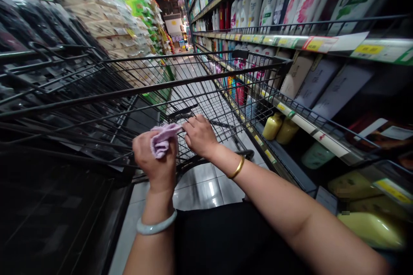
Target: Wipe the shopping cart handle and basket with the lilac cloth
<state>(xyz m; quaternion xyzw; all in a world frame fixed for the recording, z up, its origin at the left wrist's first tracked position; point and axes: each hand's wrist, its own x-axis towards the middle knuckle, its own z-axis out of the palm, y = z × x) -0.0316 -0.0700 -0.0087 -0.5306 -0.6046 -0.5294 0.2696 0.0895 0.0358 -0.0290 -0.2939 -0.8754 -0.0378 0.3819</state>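
One cloth (164, 141) sits at the left hand (156, 165), bunched over the thumb side of the closed fist and gripped there. Its free end extends toward the right hand (201, 136), which is just beside the left. The right hand has its fingers curled, with the fingertips at the tapered end of the cloth; whether they pinch the cloth or a bar behind it cannot be told.

The cloth is light purple, soft and crumpled, with a fold hanging down over the fist and a narrow twisted end.

A pale bangle (156, 223) encircles the left wrist; a gold bracelet (237, 167) encircles the right forearm near the wrist.

Directly ahead of both hands, a black wire cart (138, 89) spans the aisle and stands in the way of the tiled floor (196, 187) beyond. On the right side, a shelf (335, 43) with price labels (368, 49) carries white bottles (272, 2); yellow bottles (272, 126) stand at a lower level. On the left side, beige packs (87, 8) are stacked high, with green packs (138, 2) farther along.
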